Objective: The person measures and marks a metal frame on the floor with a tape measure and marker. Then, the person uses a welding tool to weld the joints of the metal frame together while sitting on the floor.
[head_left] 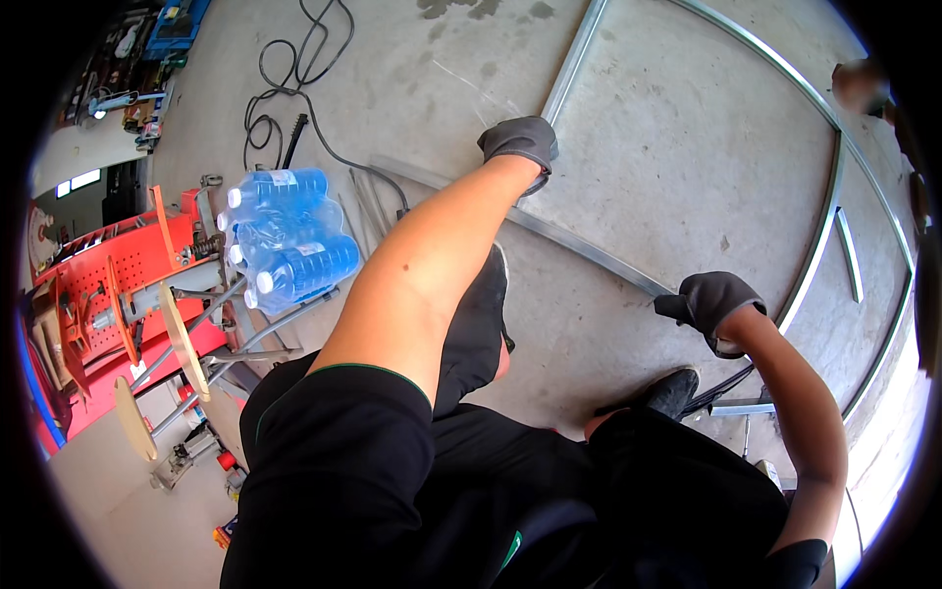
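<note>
At the left edge of the concrete floor (667, 147) stands a red perforated panel (74, 265) with metal fittings. Two pale boards (182, 344) stand on edge in front of it, beside a grey tubular stand (270, 329). A wrapped pack of blue-tinted water bottles (285, 231) with white caps is located at the stand's far end; the contact between them cannot be determined. A black cable (295, 91) lies in loops on the floor beyond the pack. Thin metal strips (368, 201) lie just right of the pack.

The left hand (520, 142), in a dark grey glove, is placed at the near left corner of the metal frame. Its fingers are curled downward and mostly concealed; the degree of closure and any grip cannot be determined. The frame's left rail (579, 59) runs away from this glove. The near rail (589, 250) extends along the floor from beneath the left forearm toward the right hand (721, 299).

The right hand, gloved likewise, is at the visible right end of the near rail. Its fingers are bent inward, with one gloved digit pointing left; a firm hold cannot be confirmed. A dark shoe (672, 393) is positioned below it. To the right are a short metal section (741, 406), the frame's right rail (822, 236) and a short bar (849, 253) beside that rail.
</note>
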`<state>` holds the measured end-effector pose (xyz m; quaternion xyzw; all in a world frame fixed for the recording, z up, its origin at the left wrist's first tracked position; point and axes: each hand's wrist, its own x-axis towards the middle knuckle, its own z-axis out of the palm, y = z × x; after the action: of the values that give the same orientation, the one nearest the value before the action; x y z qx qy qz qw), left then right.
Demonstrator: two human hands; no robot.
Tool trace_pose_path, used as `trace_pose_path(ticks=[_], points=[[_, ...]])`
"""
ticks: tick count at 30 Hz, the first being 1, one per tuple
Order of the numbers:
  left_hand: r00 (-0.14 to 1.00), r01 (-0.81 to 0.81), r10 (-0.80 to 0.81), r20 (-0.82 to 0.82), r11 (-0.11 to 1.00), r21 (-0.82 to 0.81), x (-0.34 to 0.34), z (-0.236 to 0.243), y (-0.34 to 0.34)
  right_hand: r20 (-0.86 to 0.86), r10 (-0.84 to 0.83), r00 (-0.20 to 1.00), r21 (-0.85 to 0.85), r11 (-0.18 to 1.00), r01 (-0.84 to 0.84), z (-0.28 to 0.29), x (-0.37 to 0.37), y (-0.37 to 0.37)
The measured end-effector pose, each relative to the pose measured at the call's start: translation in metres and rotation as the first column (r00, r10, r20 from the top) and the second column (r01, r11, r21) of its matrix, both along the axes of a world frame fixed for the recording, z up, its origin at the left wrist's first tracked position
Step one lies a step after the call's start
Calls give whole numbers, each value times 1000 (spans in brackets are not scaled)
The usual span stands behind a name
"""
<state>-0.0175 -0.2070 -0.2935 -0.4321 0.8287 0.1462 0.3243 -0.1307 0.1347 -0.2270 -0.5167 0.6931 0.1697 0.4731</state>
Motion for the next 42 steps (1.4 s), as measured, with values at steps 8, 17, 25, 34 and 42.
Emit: trace_pose_path(ticks=[8, 17, 25, 34, 42], points=[[1000, 17, -17, -15, 1000, -22, 2, -1, -1, -32, 87, 996, -22, 996, -87, 3, -3, 3], [999, -10, 9, -32, 1000, -29, 6, -6, 1, 15, 11, 1000, 68, 998, -12, 2, -4, 1], [1000, 3, -2, 25, 999, -33, 2, -6, -1, 56, 115, 992, 97, 988, -120, 7, -9, 3], [997, 65, -67, -31, 995, -73, -2, -1, 3, 117, 153, 981, 71, 984, -162, 20, -14, 3], [999, -7, 7, -43, 1000, 1, -4, 13, 8, 116, 101, 988, 58, 992, -108, 30, -20, 3]])
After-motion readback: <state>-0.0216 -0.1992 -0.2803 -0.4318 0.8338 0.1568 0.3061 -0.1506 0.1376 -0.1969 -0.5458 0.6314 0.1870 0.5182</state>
